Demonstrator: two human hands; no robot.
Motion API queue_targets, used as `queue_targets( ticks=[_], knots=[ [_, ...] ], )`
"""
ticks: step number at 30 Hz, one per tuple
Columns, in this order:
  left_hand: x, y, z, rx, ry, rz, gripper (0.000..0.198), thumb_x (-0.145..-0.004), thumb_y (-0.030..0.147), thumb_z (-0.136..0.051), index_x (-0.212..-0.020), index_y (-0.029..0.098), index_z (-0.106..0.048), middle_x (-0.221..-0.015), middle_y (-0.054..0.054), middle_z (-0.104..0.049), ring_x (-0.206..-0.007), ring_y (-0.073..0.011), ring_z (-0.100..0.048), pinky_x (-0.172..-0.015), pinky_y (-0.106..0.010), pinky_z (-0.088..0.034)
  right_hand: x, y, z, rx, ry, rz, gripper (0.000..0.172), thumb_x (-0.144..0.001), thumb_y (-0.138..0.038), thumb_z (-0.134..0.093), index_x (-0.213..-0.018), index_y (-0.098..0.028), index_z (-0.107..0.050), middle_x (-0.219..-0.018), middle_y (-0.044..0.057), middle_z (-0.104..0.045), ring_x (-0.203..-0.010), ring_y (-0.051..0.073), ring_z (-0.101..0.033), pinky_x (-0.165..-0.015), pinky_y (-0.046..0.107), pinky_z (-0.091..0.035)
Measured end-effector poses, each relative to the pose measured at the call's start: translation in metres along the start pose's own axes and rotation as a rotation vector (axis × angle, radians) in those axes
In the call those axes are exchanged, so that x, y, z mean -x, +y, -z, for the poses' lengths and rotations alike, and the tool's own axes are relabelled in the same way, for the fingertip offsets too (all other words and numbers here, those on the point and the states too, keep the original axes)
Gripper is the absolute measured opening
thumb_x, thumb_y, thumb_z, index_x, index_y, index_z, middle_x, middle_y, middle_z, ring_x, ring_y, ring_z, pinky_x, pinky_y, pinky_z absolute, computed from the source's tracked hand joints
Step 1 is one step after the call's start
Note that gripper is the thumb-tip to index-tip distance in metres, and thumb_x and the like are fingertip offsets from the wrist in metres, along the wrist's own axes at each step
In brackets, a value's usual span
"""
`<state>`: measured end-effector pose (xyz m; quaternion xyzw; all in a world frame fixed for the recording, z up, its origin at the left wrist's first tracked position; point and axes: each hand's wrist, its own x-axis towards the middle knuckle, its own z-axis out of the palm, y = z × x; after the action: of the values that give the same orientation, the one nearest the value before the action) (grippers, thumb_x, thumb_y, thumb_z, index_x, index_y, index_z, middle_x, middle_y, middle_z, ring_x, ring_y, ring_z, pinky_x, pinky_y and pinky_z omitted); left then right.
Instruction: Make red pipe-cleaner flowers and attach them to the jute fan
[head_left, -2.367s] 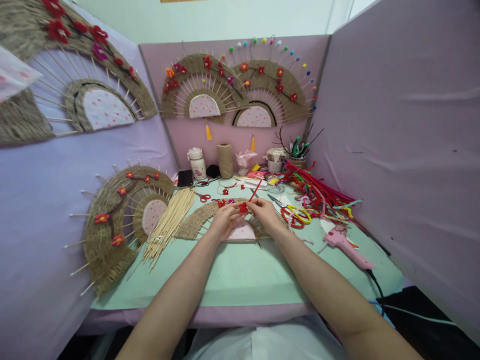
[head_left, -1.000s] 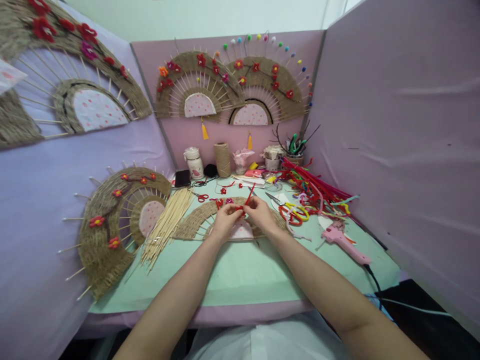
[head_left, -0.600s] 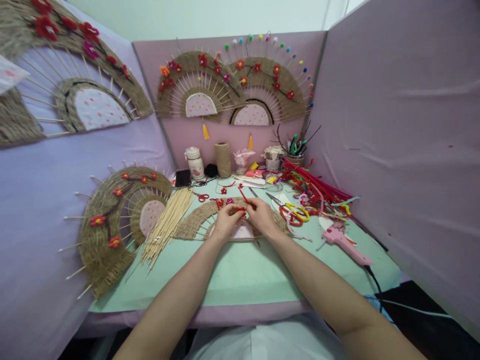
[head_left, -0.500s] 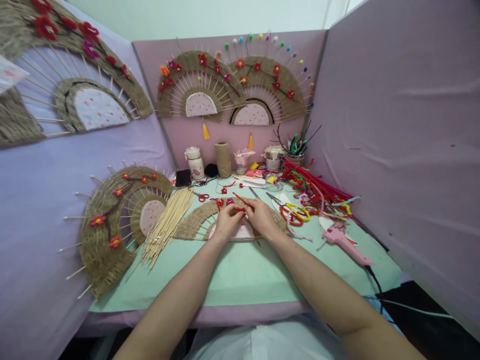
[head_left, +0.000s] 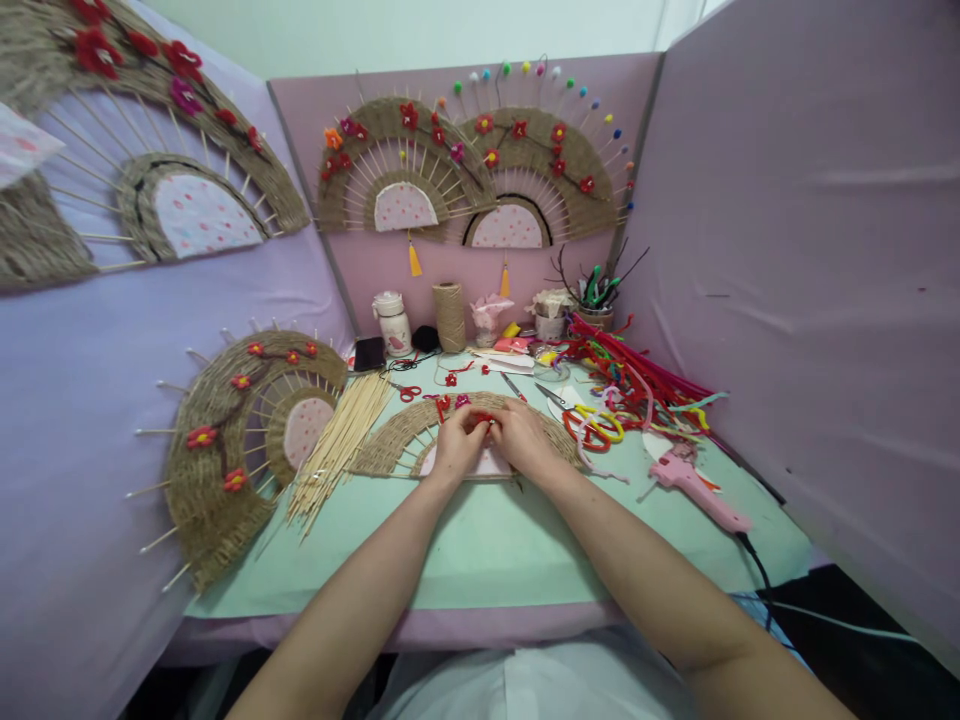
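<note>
The loose red tail of the flower (head_left: pixel 482 418) had folded down out of sight, and I kept my left hand (head_left: pixel 457 447) and right hand (head_left: pixel 523 440) pinching it by the fingertips over the fan (head_left: pixel 386 448)

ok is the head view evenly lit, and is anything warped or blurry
Head view: soft, even light, no glare; edges stretched by the wide lens; the red piece pinched between left hand and right hand is too small to make out.

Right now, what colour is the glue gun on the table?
The glue gun is pink, with a black cord; the head view shows it best.
</note>
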<state>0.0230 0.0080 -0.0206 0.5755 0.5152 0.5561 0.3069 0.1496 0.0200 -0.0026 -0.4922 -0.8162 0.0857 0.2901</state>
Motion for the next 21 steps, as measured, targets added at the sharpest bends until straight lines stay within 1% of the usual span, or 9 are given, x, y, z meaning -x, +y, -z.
queue_targets(
  ticks=[2,4,7,10,13,17,21],
  knots=[
    [-0.002,-0.003,0.001,0.066,-0.011,0.042,0.018,-0.065,0.016,-0.060,-0.082,0.016,-0.064,-0.073,-0.004,-0.066,-0.069,-0.0146,-0.060,-0.066,-0.025,-0.047,-0.001,0.002,0.000,-0.043,-0.006,0.015,0.027,-0.079,-0.013,-0.044,-0.091,-0.019,-0.068,-0.083,0.008,-0.061,-0.082,0.021,-0.054,-0.075,0.030,-0.039],
    [-0.003,-0.005,0.002,0.151,-0.020,0.101,0.017,-0.065,0.019,-0.061,-0.082,0.014,-0.064,-0.077,-0.005,-0.067,-0.072,-0.0156,-0.061,-0.066,-0.026,-0.048,-0.002,0.003,0.002,-0.106,0.023,0.025,0.028,-0.079,-0.012,-0.044,-0.095,-0.019,-0.067,-0.088,0.008,-0.063,-0.086,0.020,-0.056,-0.078,0.030,-0.040],
    [-0.005,-0.004,0.004,0.251,-0.006,0.185,0.016,-0.064,0.020,-0.063,-0.079,0.013,-0.062,-0.074,-0.006,-0.067,-0.068,-0.0148,-0.061,-0.064,-0.027,-0.049,-0.003,0.003,0.005,-0.255,0.066,-0.005,0.026,-0.078,-0.014,-0.047,-0.097,-0.019,-0.064,-0.093,0.006,-0.066,-0.085,0.017,-0.058,-0.077,0.027,-0.041],
    [-0.005,0.001,0.006,0.293,0.011,0.212,0.016,-0.063,0.021,-0.066,-0.076,0.013,-0.062,-0.070,-0.004,-0.066,-0.063,-0.0133,-0.060,-0.062,-0.026,-0.049,-0.002,0.002,0.006,-0.389,0.052,-0.039,0.018,-0.077,-0.018,-0.050,-0.088,-0.019,-0.064,-0.082,0.003,-0.067,-0.073,0.015,-0.059,-0.069,0.025,-0.042],
    [-0.005,0.006,0.007,0.303,0.010,0.222,0.017,-0.061,0.022,-0.068,-0.075,0.013,-0.062,-0.068,-0.004,-0.066,-0.061,-0.0127,-0.059,-0.060,-0.025,-0.048,-0.003,0.003,0.004,-0.447,0.067,-0.083,0.013,-0.074,-0.021,-0.053,-0.079,-0.019,-0.065,-0.075,0.001,-0.067,-0.066,0.014,-0.057,-0.063,0.023,-0.041],
    [-0.004,0.009,0.007,0.275,0.021,0.230,0.019,-0.058,0.021,-0.070,-0.074,0.013,-0.063,-0.065,-0.002,-0.065,-0.059,-0.0115,-0.058,-0.058,-0.023,-0.047,-0.005,0.005,0.001,-0.568,0.048,-0.122,0.015,-0.071,-0.026,-0.055,-0.078,-0.016,-0.064,-0.070,0.001,-0.066,-0.063,0.013,-0.057,-0.058,0.022,-0.040],
    [-0.003,0.010,0.006,0.315,-0.003,0.257,0.022,-0.057,0.025,-0.072,-0.072,0.013,-0.063,-0.063,-0.002,-0.064,-0.056,-0.0112,-0.057,-0.056,-0.023,-0.046,-0.007,0.007,0.000,-0.630,0.046,-0.133,0.015,-0.072,-0.026,-0.053,-0.075,-0.015,-0.064,-0.068,0.001,-0.066,-0.062,0.012,-0.057,-0.057,0.021,-0.040]
  ],
)
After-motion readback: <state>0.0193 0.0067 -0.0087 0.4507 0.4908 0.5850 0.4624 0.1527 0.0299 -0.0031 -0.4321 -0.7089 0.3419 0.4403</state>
